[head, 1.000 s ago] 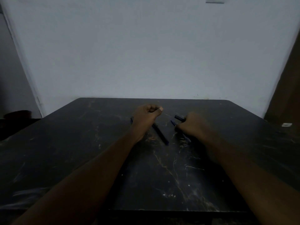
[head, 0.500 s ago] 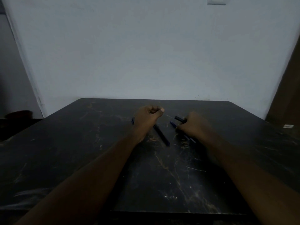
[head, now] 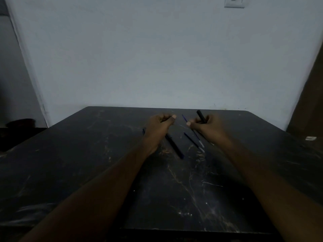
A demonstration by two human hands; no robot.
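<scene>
Lifting now: right hand (head: 208,126) (black pen (head: 200,116) in grip)

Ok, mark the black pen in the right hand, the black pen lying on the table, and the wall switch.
held black pen (head: 201,117): head view, its free top end.
black pen on table (head: 174,146): head view, mid-barrel.
wall switch (head: 234,1): head view, plate centre.

Far end of black pen (head: 174,146) beneath left hand (head: 160,125)
</scene>
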